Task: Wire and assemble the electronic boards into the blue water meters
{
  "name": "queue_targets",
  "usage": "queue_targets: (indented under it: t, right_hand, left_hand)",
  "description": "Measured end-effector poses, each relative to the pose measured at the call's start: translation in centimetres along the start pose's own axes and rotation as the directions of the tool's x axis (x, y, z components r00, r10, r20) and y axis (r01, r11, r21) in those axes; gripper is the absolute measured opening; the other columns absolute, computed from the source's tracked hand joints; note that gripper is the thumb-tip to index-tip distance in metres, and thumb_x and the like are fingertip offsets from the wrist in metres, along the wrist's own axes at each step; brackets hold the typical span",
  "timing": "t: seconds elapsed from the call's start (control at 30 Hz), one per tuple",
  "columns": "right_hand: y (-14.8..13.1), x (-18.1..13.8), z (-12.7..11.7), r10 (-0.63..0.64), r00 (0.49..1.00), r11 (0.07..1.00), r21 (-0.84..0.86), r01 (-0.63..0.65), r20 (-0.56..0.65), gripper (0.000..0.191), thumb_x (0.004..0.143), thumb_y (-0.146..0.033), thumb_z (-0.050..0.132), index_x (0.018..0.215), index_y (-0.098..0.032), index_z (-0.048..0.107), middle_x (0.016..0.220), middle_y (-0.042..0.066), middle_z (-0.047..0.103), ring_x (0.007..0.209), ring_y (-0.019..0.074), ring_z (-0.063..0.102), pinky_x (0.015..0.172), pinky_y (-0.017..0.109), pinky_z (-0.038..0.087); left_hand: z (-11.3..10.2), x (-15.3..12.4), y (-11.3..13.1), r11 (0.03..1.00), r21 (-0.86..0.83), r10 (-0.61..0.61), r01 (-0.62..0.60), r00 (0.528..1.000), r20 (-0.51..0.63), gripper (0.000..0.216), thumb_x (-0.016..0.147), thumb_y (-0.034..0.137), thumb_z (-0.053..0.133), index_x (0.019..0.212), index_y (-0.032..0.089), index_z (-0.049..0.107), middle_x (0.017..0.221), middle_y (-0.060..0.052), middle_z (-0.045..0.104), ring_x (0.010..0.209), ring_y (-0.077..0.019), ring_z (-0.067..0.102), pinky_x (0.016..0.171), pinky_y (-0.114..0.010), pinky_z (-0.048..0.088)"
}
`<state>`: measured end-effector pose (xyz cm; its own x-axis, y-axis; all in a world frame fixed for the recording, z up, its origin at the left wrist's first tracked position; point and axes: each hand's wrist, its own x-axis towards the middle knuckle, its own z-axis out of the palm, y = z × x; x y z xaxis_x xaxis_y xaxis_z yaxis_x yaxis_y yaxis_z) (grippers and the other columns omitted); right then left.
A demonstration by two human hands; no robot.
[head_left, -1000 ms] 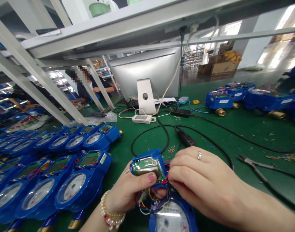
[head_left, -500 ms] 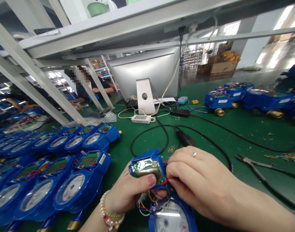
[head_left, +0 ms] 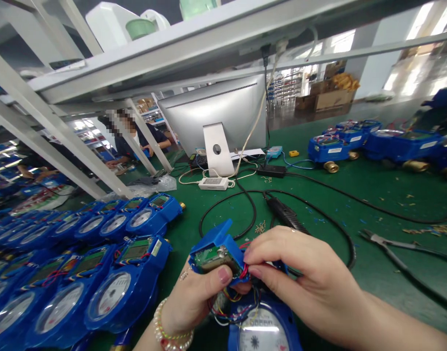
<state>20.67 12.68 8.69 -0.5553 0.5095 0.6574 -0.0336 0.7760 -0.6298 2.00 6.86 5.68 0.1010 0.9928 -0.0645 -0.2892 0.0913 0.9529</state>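
My left hand (head_left: pixel 204 292) grips a blue plastic housing (head_left: pixel 218 233) with a green circuit board (head_left: pixel 212 257) inside, thumb lying across the board. At the housing's right side, the thumb and fingers of my right hand (head_left: pixel 300 273) pinch red wires (head_left: pixel 245 269). Yellow, red, white and black wires hang below the housing, over a blue water meter (head_left: pixel 263 331) with a round clear dial. The meter's lower part is cut off by the frame, and my right hand hides part of it.
Rows of blue water meters (head_left: pixel 113 292) fill the left side; more meters (head_left: pixel 329 148) stand at the back right. A black power screwdriver (head_left: pixel 283 212), cutting pliers (head_left: pixel 384 241) and loose screws (head_left: pixel 260 227) lie on the green table. Behind is a monitor (head_left: pixel 216 114); a person (head_left: pixel 139 136) sits beyond.
The blue housing has tilted, its upper flap now standing higher. My right hand has turned, its thumb and fingertips now showing against the red wires.
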Motion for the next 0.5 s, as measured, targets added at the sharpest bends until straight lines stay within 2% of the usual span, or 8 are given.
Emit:
queue_targets:
  t: [0.13,0.23,0.27,0.33,0.37,0.43,0.5]
  right_hand:
    - [0.6,-0.2,-0.2,-0.159,0.986,0.978,-0.132,0.164,0.050,0.009,0.091,-0.010,0.053,0.091,-0.014,0.060,0.086,0.004,0.066,0.081,0.0138,0.059,0.075,0.026,0.049]
    - [0.4,-0.1,-0.1,-0.165,0.984,0.973,-0.152,0.173,0.061,0.010,0.091,-0.011,0.051,0.089,-0.014,0.060,0.084,0.005,0.065,0.078,0.0144,0.057,0.072,0.027,0.048]
    - [0.2,0.0,0.0,-0.106,0.993,0.987,-0.112,0.111,0.046,0.010,0.090,-0.011,0.051,0.087,-0.015,0.061,0.083,0.004,0.065,0.077,0.0140,0.057,0.071,0.026,0.048]
    - [0.0,0.2,0.2,0.141,0.990,0.986,0.086,-0.143,0.028,0.011,0.088,-0.011,0.054,0.082,-0.016,0.062,0.078,0.002,0.065,0.072,0.0125,0.059,0.066,0.024,0.048]
    - [-0.1,0.3,0.4,0.297,0.954,0.927,0.225,-0.300,0.051,0.010,0.087,-0.014,0.056,0.079,-0.016,0.062,0.075,0.001,0.066,0.069,0.0123,0.061,0.063,0.023,0.048]
    - [-0.1,0.5,0.7,0.532,0.835,0.713,0.459,-0.530,0.139,0.009,0.084,-0.021,0.061,0.077,-0.015,0.061,0.072,0.002,0.067,0.065,0.0134,0.063,0.059,0.023,0.049]
    - [0.1,0.6,0.9,0.610,0.757,0.527,0.595,-0.607,0.233,0.019,0.078,-0.032,0.068,0.078,-0.014,0.061,0.071,0.004,0.068,0.065,0.0158,0.065,0.059,0.025,0.050]
  left_hand:
    - [0.0,-0.1,0.0,1.000,-0.008,-0.021,0.021,1.000,0.008,0.033,0.072,0.043,0.074,0.082,0.012,0.075,0.068,-0.009,0.073,0.064,-0.0214,0.067,0.063,-0.030,0.054]
    - [0.1,-0.1,0.0,0.998,-0.033,-0.055,0.055,0.998,0.005,0.033,0.071,0.043,0.076,0.085,0.013,0.074,0.071,-0.008,0.073,0.064,-0.0207,0.067,0.064,-0.030,0.055]
    - [0.1,-0.1,0.0,0.998,-0.032,-0.058,0.058,0.998,0.003,0.033,0.071,0.043,0.075,0.084,0.013,0.074,0.070,-0.008,0.073,0.063,-0.0205,0.067,0.064,-0.030,0.055]
    - [0.0,-0.1,-0.1,0.999,-0.010,-0.037,0.037,0.999,-0.007,0.032,0.073,0.043,0.074,0.080,0.012,0.074,0.067,-0.008,0.073,0.063,-0.0211,0.067,0.063,-0.030,0.055]
    - [0.0,-0.1,-0.1,1.000,0.005,-0.018,0.018,1.000,-0.018,0.031,0.073,0.042,0.073,0.081,0.013,0.075,0.067,-0.008,0.073,0.064,-0.0218,0.067,0.064,-0.031,0.055]
    - [-0.1,-0.1,-0.3,0.999,0.035,0.021,-0.019,0.998,-0.055,0.028,0.074,0.041,0.073,0.083,0.014,0.075,0.071,-0.008,0.074,0.069,-0.0231,0.069,0.068,-0.032,0.056]
    - [-0.3,-0.1,-0.4,0.998,0.060,0.042,-0.035,0.994,-0.105,0.027,0.074,0.040,0.074,0.085,0.015,0.075,0.078,-0.008,0.075,0.076,-0.0242,0.069,0.076,-0.035,0.055]
